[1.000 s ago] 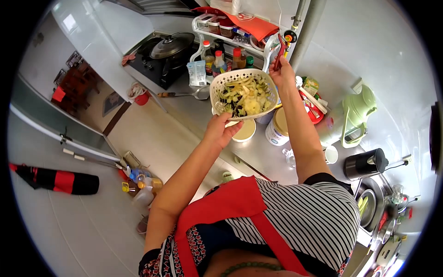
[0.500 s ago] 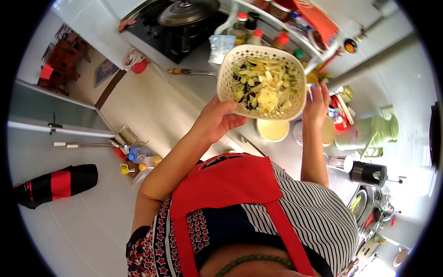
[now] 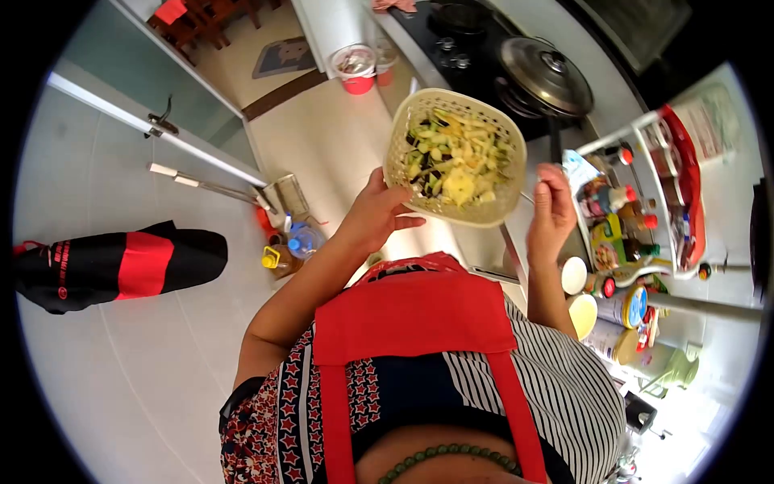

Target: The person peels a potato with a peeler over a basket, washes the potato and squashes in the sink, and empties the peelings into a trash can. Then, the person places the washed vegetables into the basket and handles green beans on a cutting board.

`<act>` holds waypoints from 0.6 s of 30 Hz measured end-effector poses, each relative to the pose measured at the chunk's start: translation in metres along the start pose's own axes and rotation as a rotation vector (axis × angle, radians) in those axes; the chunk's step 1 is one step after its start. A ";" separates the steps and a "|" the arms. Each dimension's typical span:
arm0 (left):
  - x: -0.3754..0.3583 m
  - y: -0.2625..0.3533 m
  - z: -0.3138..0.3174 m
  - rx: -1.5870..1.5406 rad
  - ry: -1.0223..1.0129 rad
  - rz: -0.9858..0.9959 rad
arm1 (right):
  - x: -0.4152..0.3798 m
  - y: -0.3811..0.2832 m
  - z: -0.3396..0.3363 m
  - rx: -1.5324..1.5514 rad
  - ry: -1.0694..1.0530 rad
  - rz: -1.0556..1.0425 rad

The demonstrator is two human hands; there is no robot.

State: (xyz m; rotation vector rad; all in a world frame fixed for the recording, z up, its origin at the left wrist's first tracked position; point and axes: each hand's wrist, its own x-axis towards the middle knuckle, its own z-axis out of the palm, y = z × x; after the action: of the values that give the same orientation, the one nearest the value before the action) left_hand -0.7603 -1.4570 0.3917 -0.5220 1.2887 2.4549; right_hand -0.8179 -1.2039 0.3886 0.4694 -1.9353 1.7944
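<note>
A cream plastic basket (image 3: 394, 153) with perforated walls holds cut vegetable pieces (image 3: 459, 153), pale strips with some dark-skinned bits. My left hand (image 3: 377, 214) grips its near left side, thumb over the rim and the other fingers underneath. To the right of the basket, my right hand (image 3: 552, 214) is raised, fingers loosely bent and nothing visible in them. Its fingertips are near the end of a dark pan handle (image 3: 555, 141). That pan sits on the black gas stove (image 3: 451, 60) under a domed metal lid (image 3: 548, 77).
Right of the stove, a white rack (image 3: 663, 210) carries bottles and jars. Tubs and cans (image 3: 621, 306) stand below it. Red buckets (image 3: 355, 73) are on the floor by the doorway, and oil and water bottles (image 3: 294, 246) stand at the left wall.
My view has turned toward the stove and rack, with the basket carried along in my left hand. My right hand has come away from the basket's right side, closer to the pan handle.
</note>
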 end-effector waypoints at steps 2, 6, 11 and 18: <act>0.010 0.014 -0.042 -0.057 0.108 0.041 | -0.004 -0.010 0.066 0.060 -0.212 0.285; 0.055 0.029 -0.100 -0.253 0.229 0.089 | 0.006 0.022 0.177 -0.039 -0.723 0.297; 0.125 0.062 -0.163 -0.408 0.447 0.187 | 0.031 0.105 0.291 -0.140 -0.901 0.086; 0.221 0.155 -0.224 -0.430 0.645 0.186 | 0.129 0.189 0.407 -0.075 -1.031 -0.023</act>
State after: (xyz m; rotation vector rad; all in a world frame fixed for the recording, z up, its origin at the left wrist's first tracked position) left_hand -0.9851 -1.7031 0.2833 -1.4575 1.0239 2.8528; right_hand -1.0679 -1.5837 0.2821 1.6146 -2.5653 1.5648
